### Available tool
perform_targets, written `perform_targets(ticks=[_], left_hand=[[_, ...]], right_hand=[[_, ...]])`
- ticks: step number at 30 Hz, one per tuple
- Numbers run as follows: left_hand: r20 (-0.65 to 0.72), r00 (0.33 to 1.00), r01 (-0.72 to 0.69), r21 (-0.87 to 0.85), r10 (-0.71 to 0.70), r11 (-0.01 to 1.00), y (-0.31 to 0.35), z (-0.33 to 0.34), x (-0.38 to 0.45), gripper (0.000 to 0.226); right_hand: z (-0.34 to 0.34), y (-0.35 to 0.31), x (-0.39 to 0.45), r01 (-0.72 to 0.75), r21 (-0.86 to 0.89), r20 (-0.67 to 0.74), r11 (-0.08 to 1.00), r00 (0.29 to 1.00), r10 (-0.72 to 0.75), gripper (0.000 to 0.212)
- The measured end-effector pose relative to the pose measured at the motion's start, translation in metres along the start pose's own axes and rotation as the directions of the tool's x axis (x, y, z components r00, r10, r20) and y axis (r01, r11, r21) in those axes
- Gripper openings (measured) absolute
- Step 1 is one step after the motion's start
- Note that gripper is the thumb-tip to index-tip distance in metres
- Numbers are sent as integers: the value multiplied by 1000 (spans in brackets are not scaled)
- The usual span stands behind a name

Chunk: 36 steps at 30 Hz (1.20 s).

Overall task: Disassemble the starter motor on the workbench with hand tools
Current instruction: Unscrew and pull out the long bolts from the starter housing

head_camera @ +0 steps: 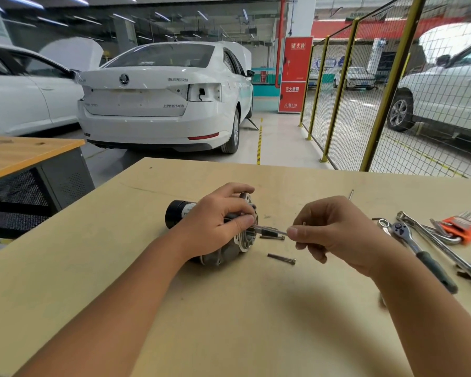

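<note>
On the table (229, 308) the starter motor (223, 248) lies on its side under the left hand (218, 227), whose grip clasps its body. Just right, the right hand (335, 235) pinches a long bolt (272, 230) at the motor's end; a loose bolt (281, 259) lies below

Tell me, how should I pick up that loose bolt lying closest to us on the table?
Pinch the loose bolt by the middle of its thin shaft, coming straight down from above. It lies flat on the workbench with bare space on both sides, clear of the starter motor.
</note>
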<state>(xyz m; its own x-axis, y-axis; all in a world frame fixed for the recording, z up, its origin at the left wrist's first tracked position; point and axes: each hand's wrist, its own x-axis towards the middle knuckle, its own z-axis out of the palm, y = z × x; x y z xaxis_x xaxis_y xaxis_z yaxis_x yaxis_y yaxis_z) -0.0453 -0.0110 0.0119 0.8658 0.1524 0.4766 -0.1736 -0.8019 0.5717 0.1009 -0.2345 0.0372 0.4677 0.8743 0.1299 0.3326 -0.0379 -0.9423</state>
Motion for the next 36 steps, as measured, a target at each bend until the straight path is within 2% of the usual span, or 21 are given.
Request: perform_targets(ticks=[2, 3, 5, 7, 9, 11, 14, 16, 21, 26, 30, 33, 36], left_hand=[[-65, 998, 21, -20, -22, 1000, 0, -4, 0, 24], [-92, 994, 62, 28, -59, 998, -2, -8, 0, 31], [-112, 979, 194, 233, -172, 953, -13, -21, -2, 48], [-81, 951, 308, 280, -298, 909, -27, -32, -7, 61], [-47, 938, 346, 185, -344, 920, -38, -37, -11, 68], [-54, 944, 331, 146, -327, 932, -43, -37, -12, 68], [-83, 947, 320, 138, -311, 937, -43, -34, -11, 62], [-92, 945, 325, 148, -314, 934, -43, -34, -12, 60], [-96, 947, 316, 125, -306, 940, -42, -32, -12, 55], [-108, 950, 303, 109, -292, 947, -37, -28, -9, 48], [-101, 941, 334, 123, -323, 935, -33, -26, -7, 51], [-74, 932, 362, 162, -354, 918, -33, -26, -5, 57], [-72, 925, 380, 164, -373, 910, -32, -26, -5, 61]], right_hand=[[0, 1, 1, -8, 47, -12, 999, 1000, 9, 12], [1, 1, 1, -31, 76, -30, 997, 999, 33, 10], [3, 3, 3, -89, 81, -51, 993, 994, 93, 8], [10, 6, 4, -134, 11, -51, 991, 990, 134, 12], [19, 8, 6, -162, -89, -67, 983, 985, 157, 17], [29, 8, 7, -157, -213, -112, 964, 984, 136, 22], [40, 3, 9, -58, -574, -153, 817, 988, -38, 24], [45, -2, 7, -36, -668, -169, 743, 980, -104, 20], [47, -6, 3, -69, -695, -240, 715, 960, -141, 11], [46, -6, 3, -89, -675, -294, 732, 943, -158, 13], [41, -9, 4, -30, -625, -227, 780, 963, -145, 21], [43, -10, 3, -30, -652, -160, 757, 982, -98, 31], [44, -12, 3, -33, -667, -155, 744, 983, -95, 29]])
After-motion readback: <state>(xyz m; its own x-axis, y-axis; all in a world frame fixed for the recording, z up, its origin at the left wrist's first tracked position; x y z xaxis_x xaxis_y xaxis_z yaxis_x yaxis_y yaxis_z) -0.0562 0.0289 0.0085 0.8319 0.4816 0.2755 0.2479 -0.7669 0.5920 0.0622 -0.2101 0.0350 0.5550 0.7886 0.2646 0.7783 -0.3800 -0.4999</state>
